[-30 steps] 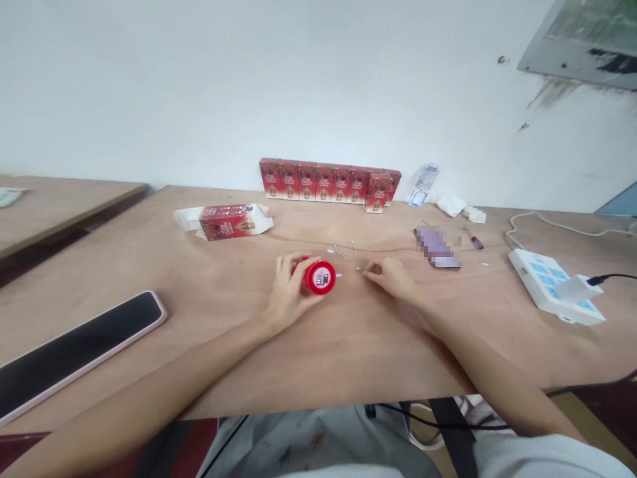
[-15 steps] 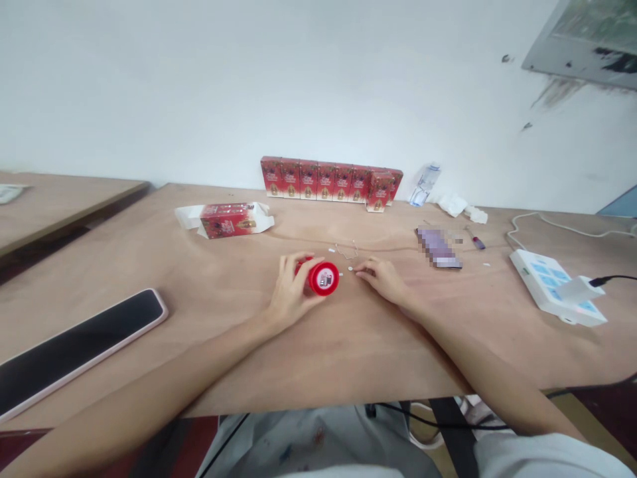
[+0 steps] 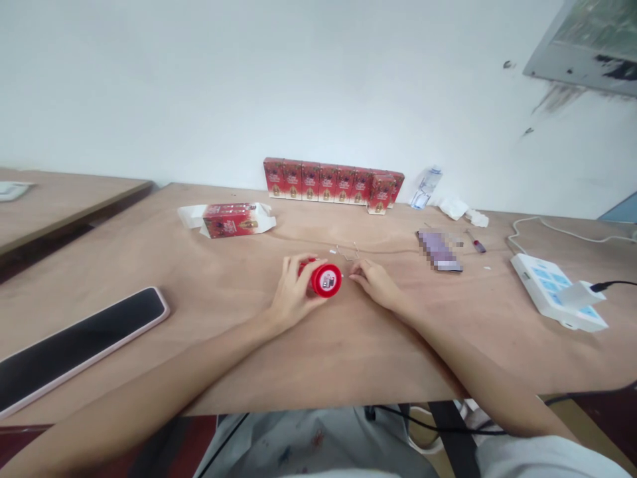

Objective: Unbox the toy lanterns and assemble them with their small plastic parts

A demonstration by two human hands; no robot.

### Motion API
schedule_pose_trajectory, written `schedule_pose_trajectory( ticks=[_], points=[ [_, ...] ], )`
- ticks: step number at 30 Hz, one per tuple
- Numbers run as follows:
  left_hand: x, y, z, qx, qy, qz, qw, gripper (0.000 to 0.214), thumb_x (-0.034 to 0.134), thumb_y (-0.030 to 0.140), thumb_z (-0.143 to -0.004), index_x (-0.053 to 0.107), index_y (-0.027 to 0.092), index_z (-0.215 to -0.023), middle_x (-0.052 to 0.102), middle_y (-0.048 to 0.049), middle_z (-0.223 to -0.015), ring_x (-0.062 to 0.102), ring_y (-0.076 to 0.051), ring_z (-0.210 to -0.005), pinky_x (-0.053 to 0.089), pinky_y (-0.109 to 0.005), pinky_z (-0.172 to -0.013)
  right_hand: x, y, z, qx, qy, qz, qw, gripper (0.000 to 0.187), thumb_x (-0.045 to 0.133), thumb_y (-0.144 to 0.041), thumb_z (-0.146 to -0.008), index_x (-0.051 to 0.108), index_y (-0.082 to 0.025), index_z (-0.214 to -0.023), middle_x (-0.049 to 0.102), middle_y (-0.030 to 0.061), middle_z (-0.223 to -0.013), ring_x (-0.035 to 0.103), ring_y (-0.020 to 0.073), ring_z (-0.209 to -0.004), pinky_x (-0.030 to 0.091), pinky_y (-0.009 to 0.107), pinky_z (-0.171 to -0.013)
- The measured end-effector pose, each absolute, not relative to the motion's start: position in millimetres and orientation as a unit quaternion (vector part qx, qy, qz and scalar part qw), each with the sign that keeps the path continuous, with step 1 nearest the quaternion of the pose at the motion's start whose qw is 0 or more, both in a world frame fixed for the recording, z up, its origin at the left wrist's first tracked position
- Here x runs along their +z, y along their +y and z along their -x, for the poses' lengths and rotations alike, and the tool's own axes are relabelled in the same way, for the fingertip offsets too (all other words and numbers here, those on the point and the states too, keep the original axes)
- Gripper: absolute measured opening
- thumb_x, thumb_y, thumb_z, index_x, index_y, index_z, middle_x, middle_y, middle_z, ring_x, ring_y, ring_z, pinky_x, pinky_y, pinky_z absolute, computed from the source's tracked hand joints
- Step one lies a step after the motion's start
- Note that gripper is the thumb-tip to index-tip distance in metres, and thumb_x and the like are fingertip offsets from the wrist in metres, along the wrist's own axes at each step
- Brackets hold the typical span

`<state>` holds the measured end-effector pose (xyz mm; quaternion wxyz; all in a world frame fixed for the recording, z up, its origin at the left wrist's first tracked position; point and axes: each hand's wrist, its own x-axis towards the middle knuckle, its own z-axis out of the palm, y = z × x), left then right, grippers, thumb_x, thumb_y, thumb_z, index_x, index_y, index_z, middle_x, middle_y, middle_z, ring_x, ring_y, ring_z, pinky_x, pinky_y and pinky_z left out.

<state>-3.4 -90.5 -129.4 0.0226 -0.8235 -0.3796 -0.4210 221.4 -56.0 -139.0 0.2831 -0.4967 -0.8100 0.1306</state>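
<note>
Round red container (image 3: pixel 327 281), smooth, pale label set on flat circular end, clasped from side in curved grip of left hand (image 3: pixel 293 292), near middle of wood-grained desk (image 3: pixel 318 358). Right hand (image 3: pixel 375 284) bent just beside; whether fingertips are pressed together or something tiny is pinched cannot be told. Thin, angular wires (image 3: pixel 347 258) strewn beyond. Cardboard box (image 3: pixel 231 220) laid down, flaps spread; printed boxes (image 3: pixel 318 182) stood upright in row by wall (image 3: pixel 199 86).

Container (image 3: pixel 327 281) before box row (image 3: pixel 327 183); bottle (image 3: pixel 426 187) right of row.
</note>
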Motion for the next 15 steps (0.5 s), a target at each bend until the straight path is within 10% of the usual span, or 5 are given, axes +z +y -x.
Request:
schedule_pose_trajectory(
  ticks=[8,15],
  points=[
    [-130.2,-90.0,4.0,-0.426,-0.373,0.824,0.01,0.051,0.066,0.03,-0.076,0.045,0.022,-0.123,0.043,-0.0103,-0.116,0.042,-0.026,-0.109,0.046,-0.042,-0.089,-110.5,-107.4,-183.5,0.099,-0.724,0.422,0.536,0.005,0.056,-0.022,-0.085,0.059,-0.021,-0.081,0.065,0.0002,-0.077,0.061,0.0122,-0.073,0.047,0.025,-0.068],
    [-129.4,-91.3,3.3,-0.427,-0.37,0.825,0.017,0.049,0.063,0.036,-0.079,0.046,0.022,-0.123,0.045,-0.0109,-0.116,0.043,-0.025,-0.108,0.046,-0.041,-0.089,-111.7,-120.8,-163.2,0.033,-0.771,0.359,0.524,0.009,0.052,-0.017,-0.088,0.059,-0.021,-0.086,0.062,0.0032,-0.082,0.058,0.0154,-0.08,0.049,0.031,-0.074]
  ],
)
